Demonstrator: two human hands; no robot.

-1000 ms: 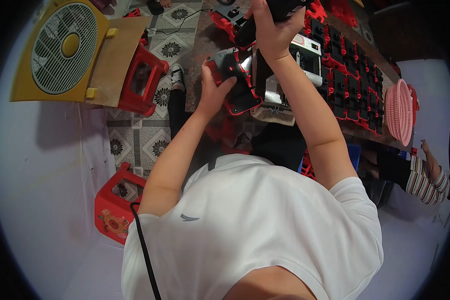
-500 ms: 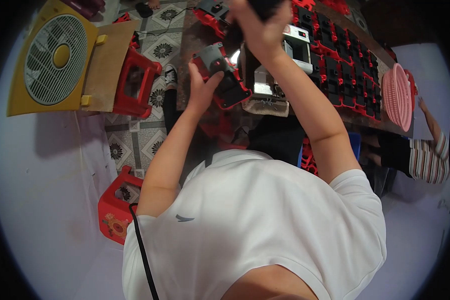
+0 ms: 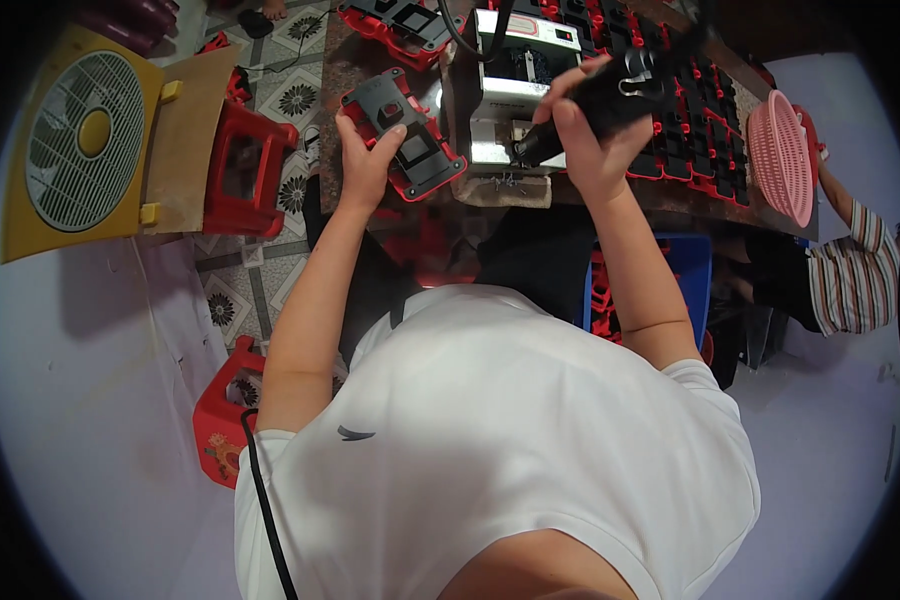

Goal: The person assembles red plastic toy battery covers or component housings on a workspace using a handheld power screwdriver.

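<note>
Gripping a red-and-black casing (image 3: 403,135), the left hand (image 3: 367,165) stays closed; the right hand (image 3: 592,150) clasps a black tool (image 3: 595,100).

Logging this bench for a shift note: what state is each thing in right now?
Left hand: gripping the red-and-black part.
Red-and-black part: held by its edge, tilted, face up.
Right hand: closed around the black tool.
Black tool: raised, tip pointing down toward the bench.
Fan: lying flat; whether it runs cannot be told.
Pink basket: tipped on its side at the bench end.
Red stool: upright on the tiled floor.
</note>
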